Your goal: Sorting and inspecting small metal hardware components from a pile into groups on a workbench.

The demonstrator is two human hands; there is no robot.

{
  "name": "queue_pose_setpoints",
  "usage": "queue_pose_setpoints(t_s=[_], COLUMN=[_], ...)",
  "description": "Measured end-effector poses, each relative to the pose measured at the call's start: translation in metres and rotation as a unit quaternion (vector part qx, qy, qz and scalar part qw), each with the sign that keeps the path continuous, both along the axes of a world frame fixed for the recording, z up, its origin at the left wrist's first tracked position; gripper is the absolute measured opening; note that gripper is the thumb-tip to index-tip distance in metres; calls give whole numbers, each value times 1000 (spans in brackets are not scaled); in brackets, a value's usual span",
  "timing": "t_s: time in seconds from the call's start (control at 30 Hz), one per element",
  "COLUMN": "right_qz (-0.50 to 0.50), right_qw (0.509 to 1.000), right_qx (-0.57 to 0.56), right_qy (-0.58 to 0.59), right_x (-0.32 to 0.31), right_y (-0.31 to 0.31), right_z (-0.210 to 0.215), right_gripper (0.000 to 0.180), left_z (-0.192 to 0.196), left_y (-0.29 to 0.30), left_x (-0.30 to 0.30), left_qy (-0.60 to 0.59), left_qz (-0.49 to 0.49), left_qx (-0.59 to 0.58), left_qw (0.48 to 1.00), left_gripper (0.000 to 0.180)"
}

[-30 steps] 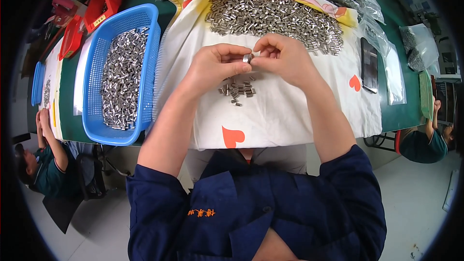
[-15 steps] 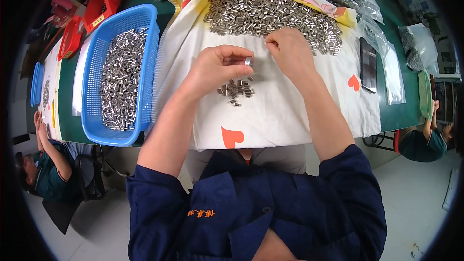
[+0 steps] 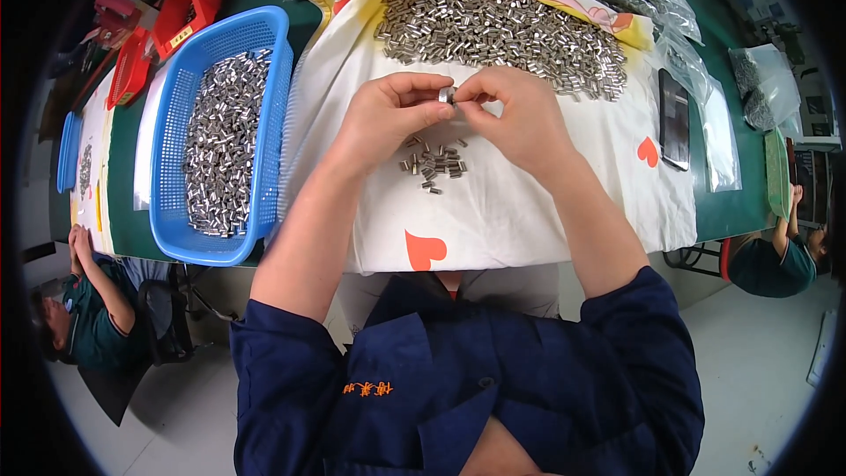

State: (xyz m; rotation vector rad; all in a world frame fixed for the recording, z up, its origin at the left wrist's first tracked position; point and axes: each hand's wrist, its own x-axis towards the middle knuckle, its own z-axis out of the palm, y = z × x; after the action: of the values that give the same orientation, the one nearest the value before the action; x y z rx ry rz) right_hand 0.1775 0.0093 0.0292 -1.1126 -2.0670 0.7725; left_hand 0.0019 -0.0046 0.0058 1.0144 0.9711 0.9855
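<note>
Left grip: I have the left grip narrowed to a pinch, thumb and fingers holding a bright metal piece.
Right grip: the right grip brings its fingertips to the right side of that piece; whether they pinch it, or some smaller part against it, I can't tell from here.
Bright metal piece: between the two grips, held above the white cloth.
Small cluster: a few dozen at most of metal cylinders lie loose on the cloth, just on the body side of the grips.
Big heap: far more cylinders, a heap beyond both grips, the right one being nearer to it.
Blue basket: well to the left of the left grip, the basket carries a thick layer of similar pieces.
Progress: I judge one piece to be in hand and unfinished; heap and cluster lie loose, and I can't tell which lot is dealt with.
Worktop edges: on the green worktop, a dark phone lies right of the right grip.
</note>
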Motion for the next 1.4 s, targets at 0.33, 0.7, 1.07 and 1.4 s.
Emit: queue_pose_setpoints(t_s=[0.33, 0.7, 1.07, 1.4], right_qz=[27, -95, -143, -87], right_qw=[991, 969, 969, 963], right_qx=[-130, 168, 159, 156], right_qy=[28, -154, -121, -203], right_x=[5, 8, 9, 9], right_y=[4, 32, 31, 25], right_z=[7, -32, -28, -29], right_gripper=[11, 12, 10, 9], left_z=[3, 3, 3, 3], left_y=[-2, -3, -3, -3], left_x=[-1, 4, 5, 4], left_qy=[20, 59, 63, 65], left_qz=[-6, -49, -54, -58], left_qx=[10, 10, 12, 0], left_qw=[1000, 997, 996, 996], left_gripper=[31, 30, 27, 27])
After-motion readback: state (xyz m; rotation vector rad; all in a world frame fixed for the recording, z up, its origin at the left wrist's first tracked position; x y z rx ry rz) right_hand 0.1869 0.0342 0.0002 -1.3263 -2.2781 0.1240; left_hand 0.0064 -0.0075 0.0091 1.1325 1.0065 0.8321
